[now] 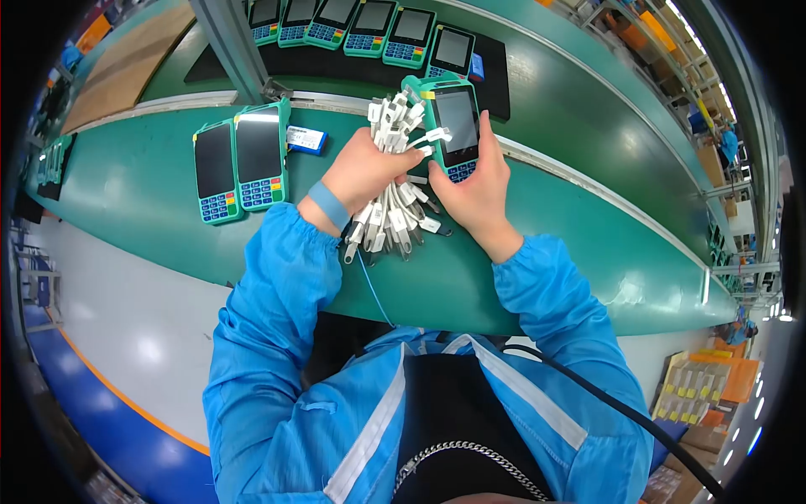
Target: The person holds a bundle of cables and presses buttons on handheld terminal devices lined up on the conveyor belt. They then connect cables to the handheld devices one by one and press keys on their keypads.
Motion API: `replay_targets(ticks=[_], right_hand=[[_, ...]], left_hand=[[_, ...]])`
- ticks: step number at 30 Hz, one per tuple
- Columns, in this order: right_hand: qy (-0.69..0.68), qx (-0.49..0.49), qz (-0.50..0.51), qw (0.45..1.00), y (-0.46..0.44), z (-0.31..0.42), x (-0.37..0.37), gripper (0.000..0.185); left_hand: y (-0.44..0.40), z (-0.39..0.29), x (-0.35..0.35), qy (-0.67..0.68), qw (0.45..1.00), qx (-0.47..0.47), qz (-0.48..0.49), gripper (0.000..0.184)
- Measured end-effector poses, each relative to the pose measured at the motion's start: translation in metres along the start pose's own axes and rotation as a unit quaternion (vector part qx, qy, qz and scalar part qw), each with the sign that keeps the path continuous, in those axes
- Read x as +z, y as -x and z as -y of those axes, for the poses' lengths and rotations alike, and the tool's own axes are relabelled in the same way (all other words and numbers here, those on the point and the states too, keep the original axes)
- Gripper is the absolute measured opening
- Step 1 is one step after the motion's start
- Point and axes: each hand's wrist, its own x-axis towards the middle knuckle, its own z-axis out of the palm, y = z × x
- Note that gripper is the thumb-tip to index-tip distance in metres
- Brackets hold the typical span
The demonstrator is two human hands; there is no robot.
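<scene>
My left hand [363, 170] is closed around a thick bundle of short white cables [388, 220] whose plugs stick out above and below the fist. A blue band circles that wrist. In my right hand [480, 189] is a green card payment terminal [455, 124] with a dark screen, tilted, its keypad toward me. My thumb and fingers grip its lower end and right side. One white plug lies across the left part of its screen; whether it is plugged in, I cannot tell.
Two more terminals [261, 160] lie on the green table [151, 181] at left, beside a blue battery [306, 139]. Several terminals [369, 28] line a black mat [495, 80] on the raised shelf. A metal post [228, 50] rises behind the table. A blue cord [373, 290] runs toward my jacket.
</scene>
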Motion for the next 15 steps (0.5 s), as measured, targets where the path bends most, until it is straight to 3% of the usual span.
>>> replay_targets(ticks=[1,8,11,15], right_hand=[[-0.032,0.051,0.032,0.998,0.0,0.002,-0.002,0.093],[-0.046,0.066,0.048,0.996,0.0,-0.007,-0.004,0.095],[0.006,0.008,0.015,1.0,0.003,-0.006,0.003,0.093],[-0.008,0.024,0.043,0.999,0.002,-0.006,0.002,0.094]], left_hand=[[0.002,-0.002,0.003,-0.002,1.0,0.008,-0.02,0.02],[-0.003,0.0,0.003,-0.008,0.999,0.011,-0.04,0.018],[-0.003,0.004,0.004,-0.021,0.998,0.017,-0.052,0.015],[-0.004,0.012,0.007,-0.021,0.997,0.04,-0.06,0.009]])
